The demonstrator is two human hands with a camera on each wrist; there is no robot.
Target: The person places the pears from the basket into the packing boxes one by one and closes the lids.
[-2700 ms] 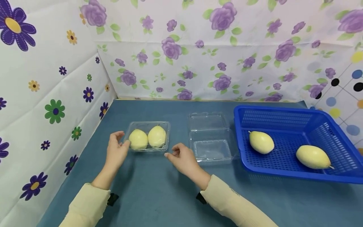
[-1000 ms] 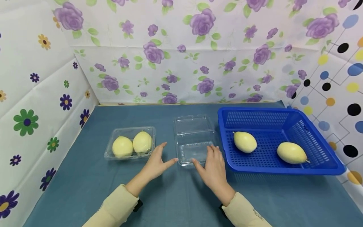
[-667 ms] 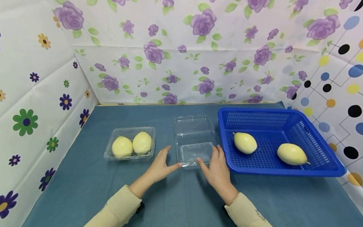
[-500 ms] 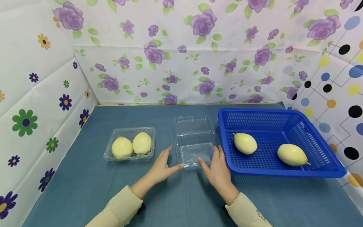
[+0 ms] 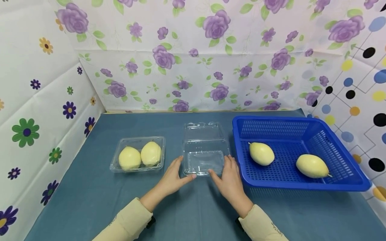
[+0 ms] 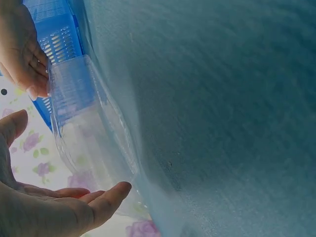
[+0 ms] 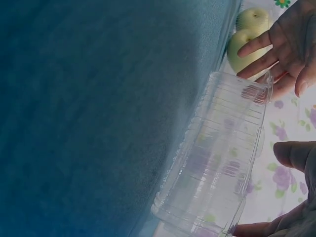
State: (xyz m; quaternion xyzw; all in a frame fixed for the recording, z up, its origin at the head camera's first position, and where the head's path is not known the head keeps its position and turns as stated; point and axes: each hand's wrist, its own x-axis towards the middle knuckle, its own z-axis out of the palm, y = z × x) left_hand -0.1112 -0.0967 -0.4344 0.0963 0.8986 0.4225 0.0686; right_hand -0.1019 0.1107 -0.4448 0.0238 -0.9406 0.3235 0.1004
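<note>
A clear plastic clamshell box lies with its lid folded back on the table, nothing inside it. My left hand is at its near left corner, thumb along the front rim and straight fingers by the left side. On the other side, my right hand has its thumb near the front rim and its extended fingers at the right wall. Both wrist views show the box between the two spread hands. To the left, a closed clear box holds two pale yellow pears.
A blue perforated basket stands just right of the clamshell, with two more pears apart inside. Blue-green cloth covers the table. Flowered sheets wall the back and sides.
Both hands have left the filled box and come to the clamshell, spreading around it. In the last half second the clamshell has shifted slightly left and turned straighter between them.
</note>
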